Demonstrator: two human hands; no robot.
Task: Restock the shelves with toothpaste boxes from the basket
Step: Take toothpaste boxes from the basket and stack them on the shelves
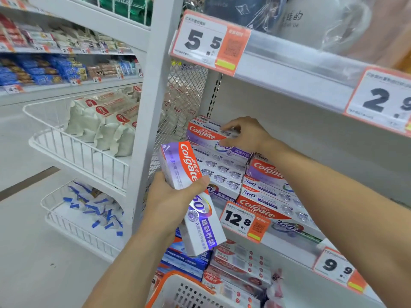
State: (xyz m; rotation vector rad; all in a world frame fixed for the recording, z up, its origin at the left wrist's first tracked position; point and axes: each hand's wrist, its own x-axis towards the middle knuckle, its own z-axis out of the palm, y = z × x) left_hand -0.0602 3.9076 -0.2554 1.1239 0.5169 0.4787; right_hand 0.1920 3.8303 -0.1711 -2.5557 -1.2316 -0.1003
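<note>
Since your two hands divide the work, read the labels below as one placement in hand and one waiting.

Left hand (169, 201): your grip is clamped round the held box (191, 196), thumb across its face, tilted in front of the shelf post (149, 121); it appears to wait there so that it can follow once the stack is settled.

Right hand (242, 133): your fingers are curled over the top box (206, 133) and pinch it, seemingly to square it on the left stack (219, 167).

Left stack: it stands against the mesh side panel (182, 94), which probably keeps the boxes from sliding off the shelf end.

Right stack (269, 192): lower, just beside the left one, behind the price tag (244, 221) reading 12.8.

Basket (184, 290): its orange rim lies below your arms, near enough to reach; its contents cannot be seen.

Count, held boxes: one in your left hand, one under your right.

Count, shelf boxes: two stacks; the layers overlap, so a firm number cannot be given.

Count, hands: two, both occupied.

Lower shelf (289, 252): other toothpaste boxes (240, 261) lie flat beneath it, number unclear.
</note>
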